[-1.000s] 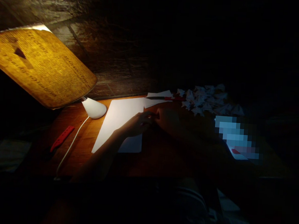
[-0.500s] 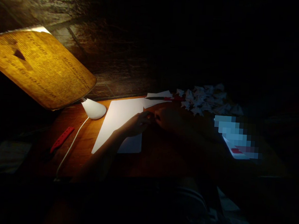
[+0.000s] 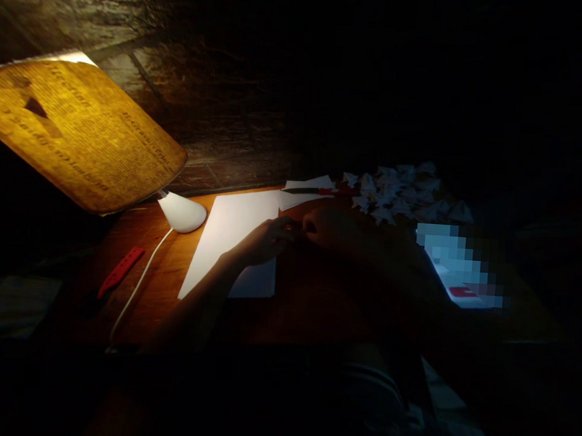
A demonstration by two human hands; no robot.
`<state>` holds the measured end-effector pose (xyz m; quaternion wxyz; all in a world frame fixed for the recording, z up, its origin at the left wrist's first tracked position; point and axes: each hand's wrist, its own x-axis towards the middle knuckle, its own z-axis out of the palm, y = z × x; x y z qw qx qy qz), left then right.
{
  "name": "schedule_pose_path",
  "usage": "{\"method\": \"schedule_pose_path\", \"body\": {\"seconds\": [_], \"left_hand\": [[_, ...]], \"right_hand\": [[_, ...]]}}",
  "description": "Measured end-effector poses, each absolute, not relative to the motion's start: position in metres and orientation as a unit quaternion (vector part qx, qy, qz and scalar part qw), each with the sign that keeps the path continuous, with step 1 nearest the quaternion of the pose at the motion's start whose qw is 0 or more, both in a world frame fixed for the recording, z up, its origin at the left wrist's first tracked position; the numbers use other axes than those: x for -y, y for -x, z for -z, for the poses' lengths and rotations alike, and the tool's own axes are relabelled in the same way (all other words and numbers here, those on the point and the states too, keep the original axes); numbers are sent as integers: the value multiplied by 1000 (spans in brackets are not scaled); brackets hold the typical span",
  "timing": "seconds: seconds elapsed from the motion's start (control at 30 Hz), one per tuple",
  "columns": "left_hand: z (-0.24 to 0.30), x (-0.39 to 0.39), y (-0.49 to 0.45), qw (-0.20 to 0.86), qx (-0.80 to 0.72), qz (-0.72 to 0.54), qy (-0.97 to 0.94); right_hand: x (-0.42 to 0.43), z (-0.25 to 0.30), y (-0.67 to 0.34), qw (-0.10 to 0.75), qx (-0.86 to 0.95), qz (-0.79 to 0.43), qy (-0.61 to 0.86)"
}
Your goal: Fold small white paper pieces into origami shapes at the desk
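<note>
The scene is very dark, lit only by a small lamp. My left hand (image 3: 264, 241) lies over the right edge of a white sheet of paper (image 3: 230, 230) on the wooden table (image 3: 168, 269), with its fingers curled together. My right hand (image 3: 327, 228) sits just to its right, fingertips meeting those of the left in a pinch. Whatever is between the fingertips is too small and dark to name. A pile of small folded white paper pieces (image 3: 402, 192) lies beyond my right hand.
A small white lamp (image 3: 182, 212) with a white cord (image 3: 137, 283) stands at the left under a yellow printed shade (image 3: 78, 130). A red flat tool (image 3: 120, 271) lies left of the cord. A red-handled cutter (image 3: 317, 190) rests on paper scraps. A glowing screen (image 3: 460, 266) is at the right.
Both hands have stayed at the same spot by the paper's edge, with only slight shifts of the fingertips. Nothing else has moved.
</note>
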<state>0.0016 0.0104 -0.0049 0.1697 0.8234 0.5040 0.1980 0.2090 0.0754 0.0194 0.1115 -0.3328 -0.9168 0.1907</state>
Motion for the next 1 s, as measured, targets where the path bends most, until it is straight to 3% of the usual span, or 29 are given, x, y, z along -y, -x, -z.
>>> {"method": "schedule_pose_path", "body": {"seconds": [0.5,1.0], "left_hand": [[2,-9,-4,155,-498,-197,-830],[1,-7,-2,112,-463,-199,-857]], "right_hand": [[-79,-26,-211,69,939,-190,278],[-82,-18,-212,82,936,-195,282]]}}
